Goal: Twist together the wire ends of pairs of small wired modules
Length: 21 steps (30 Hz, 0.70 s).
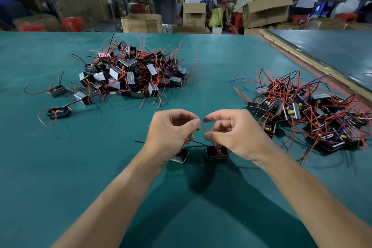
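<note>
Two small black wired modules lie on the green table just in front of me: one (181,156) partly hidden under my left hand, the other (217,153) below my right hand. My left hand (171,131) has its fingers curled and pinches a thin wire end at its fingertips. My right hand (231,131) pinches a red wire (205,128) that rises from the right module. The fingertips of both hands nearly meet above the modules. A black wire (198,143) runs between the two modules.
A large heap of modules with red and black wires (132,70) lies at the back left, with a few loose ones (58,111) beside it. Another heap (308,110) sits at the right. A wooden strip (314,66) edges the table. People work at benches behind.
</note>
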{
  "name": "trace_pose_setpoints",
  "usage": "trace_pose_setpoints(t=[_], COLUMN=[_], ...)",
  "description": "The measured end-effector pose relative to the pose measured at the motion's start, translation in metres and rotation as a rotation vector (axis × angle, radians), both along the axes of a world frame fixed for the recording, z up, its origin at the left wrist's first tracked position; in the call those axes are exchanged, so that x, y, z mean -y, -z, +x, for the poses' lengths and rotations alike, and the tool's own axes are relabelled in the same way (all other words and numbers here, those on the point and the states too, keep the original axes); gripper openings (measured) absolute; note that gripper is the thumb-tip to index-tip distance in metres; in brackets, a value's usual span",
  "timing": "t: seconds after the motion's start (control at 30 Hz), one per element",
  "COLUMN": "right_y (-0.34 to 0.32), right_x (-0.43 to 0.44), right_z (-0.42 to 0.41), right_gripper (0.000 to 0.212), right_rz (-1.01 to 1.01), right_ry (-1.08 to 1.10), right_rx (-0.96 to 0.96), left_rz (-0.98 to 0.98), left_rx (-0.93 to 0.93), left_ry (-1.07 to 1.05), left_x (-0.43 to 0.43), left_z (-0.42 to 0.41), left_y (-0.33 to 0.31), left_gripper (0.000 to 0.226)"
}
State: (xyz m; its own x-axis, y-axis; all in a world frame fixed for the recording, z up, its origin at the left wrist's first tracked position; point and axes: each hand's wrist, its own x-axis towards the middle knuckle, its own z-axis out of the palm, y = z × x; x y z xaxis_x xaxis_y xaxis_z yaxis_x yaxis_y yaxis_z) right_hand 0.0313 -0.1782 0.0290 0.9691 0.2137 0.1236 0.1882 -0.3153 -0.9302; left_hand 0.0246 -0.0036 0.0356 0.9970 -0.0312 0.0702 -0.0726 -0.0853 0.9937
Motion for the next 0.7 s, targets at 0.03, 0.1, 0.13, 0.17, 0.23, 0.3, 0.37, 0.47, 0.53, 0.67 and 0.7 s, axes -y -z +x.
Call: trace_pose_setpoints(t=[0.03,0.1,0.13,0.17,0.23,0.3,0.37,0.47,0.53,0.67,0.7], right_y=[-0.0003,-0.0013,-0.0019,-0.0026,-0.0036,-0.0039,-0.0033,-0.0029,-0.0030,-0.0034,-0.0034], right_x=[-0.0004,-0.0012,-0.0015,-0.0016,-0.0018,-0.0028,-0.0045,-0.0052,-0.0045,-0.0038,-0.0036], right_z=[0.0000,-0.0006,-0.0011,-0.0015,-0.0028,-0.0038,-0.0046,-0.0052,-0.0049,-0.0054,-0.0055], right_gripper=[0.027,0.026,0.026,0.026,0.026,0.026,0.026,0.025,0.024,0.023,0.023], right_rz=[0.002,0.026,0.039,0.050,0.064,0.064,0.056,0.046,0.028,-0.014,-0.021], right_ry=[0.009,0.038,0.047,0.047,0.031,0.015,0.005,0.010,0.014,0.003,-0.005], right_rx=[0.010,0.037,0.045,0.049,0.047,0.044,0.040,0.042,0.050,0.065,0.063], left_rz=[-0.004,-0.017,-0.021,-0.025,-0.035,-0.053,-0.062,-0.062,-0.068,-0.052,-0.046], left_rx=[0.003,0.007,0.011,0.012,0.001,-0.019,-0.037,-0.067,-0.095,-0.124,-0.122], left_ry=[-0.006,-0.027,-0.039,-0.047,-0.035,0.002,0.039,0.063,0.080,0.102,0.099], left_x=[-0.0001,-0.0007,-0.0014,-0.0023,-0.0029,-0.0022,-0.0008,-0.0017,-0.0033,-0.0029,-0.0026], left_z=[-0.0001,0.0005,0.0009,0.0014,0.0015,0.0004,-0.0014,-0.0019,-0.0014,-0.0028,-0.0031], left_y=[0.0001,0.0004,0.0008,0.0010,0.0009,0.0008,0.0008,0.0005,0.0003,0.0007,0.0010], left_gripper=[0.015,0.014,0.014,0.014,0.012,0.010,0.008,0.008,0.009,0.008,0.008])
